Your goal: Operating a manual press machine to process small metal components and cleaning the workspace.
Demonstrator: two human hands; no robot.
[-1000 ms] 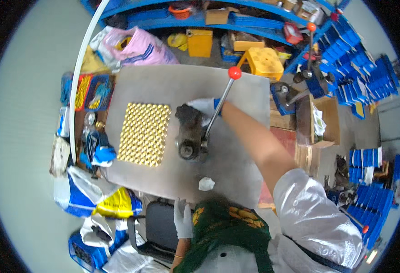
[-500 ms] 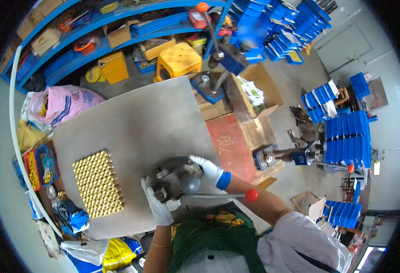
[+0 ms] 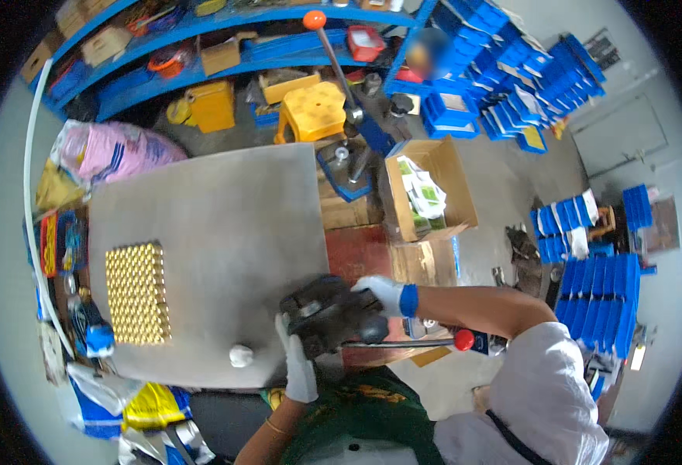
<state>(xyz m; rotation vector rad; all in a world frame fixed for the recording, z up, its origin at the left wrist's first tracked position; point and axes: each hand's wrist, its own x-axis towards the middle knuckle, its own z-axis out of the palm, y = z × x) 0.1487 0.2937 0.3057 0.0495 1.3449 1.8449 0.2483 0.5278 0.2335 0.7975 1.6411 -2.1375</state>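
Left hand [image 3: 301,370] and right hand [image 3: 384,294], grips closed about the lever press [image 3: 332,318] at the bench's [image 3: 225,209] four o'clock, should keep it level.

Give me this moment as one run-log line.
left fingers on lever press | right fingers on same press | press at right edge of table | table: gold-coloured parts in rows, white wad

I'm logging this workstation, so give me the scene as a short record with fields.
Left hand: white-gloved, against the left side of the dark metal lever press
Right hand: white-gloved, gripping the press's right side
Lever end: round red knob
Press position: right edge of the grey metal tabletop
Tabletop left: small gold-coloured pieces in rows
Near edge: crumpled white lump
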